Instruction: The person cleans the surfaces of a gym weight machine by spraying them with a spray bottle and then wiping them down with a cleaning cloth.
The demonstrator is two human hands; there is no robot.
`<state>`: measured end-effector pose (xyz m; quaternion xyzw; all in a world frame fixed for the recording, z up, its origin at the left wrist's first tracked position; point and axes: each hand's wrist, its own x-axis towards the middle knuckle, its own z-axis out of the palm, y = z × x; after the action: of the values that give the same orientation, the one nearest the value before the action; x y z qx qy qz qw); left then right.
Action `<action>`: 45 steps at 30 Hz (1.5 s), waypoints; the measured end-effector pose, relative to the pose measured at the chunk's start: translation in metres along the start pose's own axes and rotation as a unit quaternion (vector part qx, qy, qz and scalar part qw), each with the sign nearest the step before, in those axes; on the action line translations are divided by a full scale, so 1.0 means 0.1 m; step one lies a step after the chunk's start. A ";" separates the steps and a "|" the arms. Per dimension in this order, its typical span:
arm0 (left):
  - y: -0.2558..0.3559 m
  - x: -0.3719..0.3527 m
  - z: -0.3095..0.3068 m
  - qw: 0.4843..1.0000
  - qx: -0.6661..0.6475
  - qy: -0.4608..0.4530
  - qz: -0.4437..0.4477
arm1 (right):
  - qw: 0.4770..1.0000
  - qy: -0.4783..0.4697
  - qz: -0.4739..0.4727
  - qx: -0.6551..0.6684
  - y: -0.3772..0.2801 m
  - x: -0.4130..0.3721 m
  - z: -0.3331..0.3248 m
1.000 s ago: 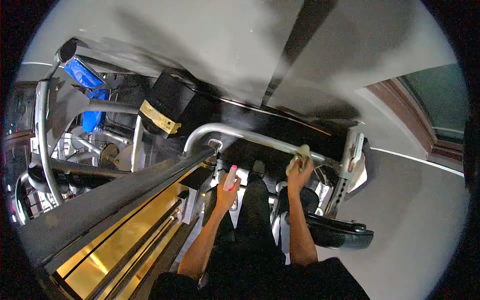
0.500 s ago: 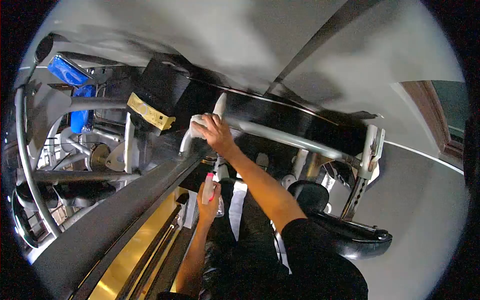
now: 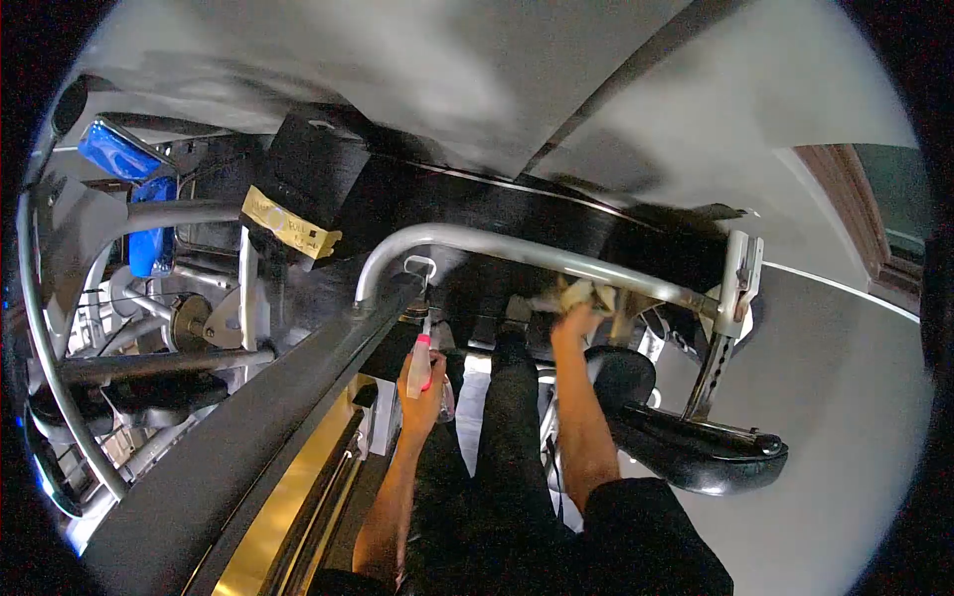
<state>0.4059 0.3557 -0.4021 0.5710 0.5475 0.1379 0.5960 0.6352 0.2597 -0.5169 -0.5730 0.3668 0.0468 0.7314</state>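
My left hand (image 3: pixel 421 397) is wrapped round a spray bottle (image 3: pixel 419 366) with a whitish and pink-red head and a clear body, held low beside the dark beam. A pale, crumpled cloth (image 3: pixel 588 293) is in my right hand (image 3: pixel 576 323), which is smeared by motion just below the curved silver tube (image 3: pixel 517 251). Whether the cloth touches the tube I cannot tell. The tube bends down at its left end to the dark beam and runs right to an upright metal bracket.
The wide dark beam (image 3: pixel 268 422) crosses the lower left. A black box with a yellow label (image 3: pixel 290 226) stands left of the tube. At the right are the metal bracket (image 3: pixel 733 288) and a black pad (image 3: pixel 696 452). Blue pads (image 3: pixel 124 151) and silver frames fill the far left.
My right hand has moved right and down with the cloth, from the tube's left bend to below its right half. My left hand still holds the bottle, nearly in the same place.
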 end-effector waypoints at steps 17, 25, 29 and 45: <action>-0.06 0.11 -0.19 0.999 -0.044 0.012 0.002 | 0.998 -0.016 0.053 -0.003 -0.24 -0.89 0.71; 0.15 0.32 0.10 0.999 -0.025 -0.042 -0.007 | 0.574 -0.292 -0.419 -0.640 -0.68 0.14 0.76; 0.33 0.50 0.24 0.996 0.020 -0.068 0.053 | 0.599 -0.316 -0.366 -0.639 -0.56 0.25 0.89; 0.09 1.15 0.64 0.998 -0.044 -0.037 0.024 | 0.635 -0.276 -0.472 -0.546 -0.39 0.43 0.72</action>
<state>0.5039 0.4152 -0.4677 0.5620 0.5045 0.1555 0.6367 0.7201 0.2947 -0.5058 -0.9232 -0.2647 0.0430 0.2754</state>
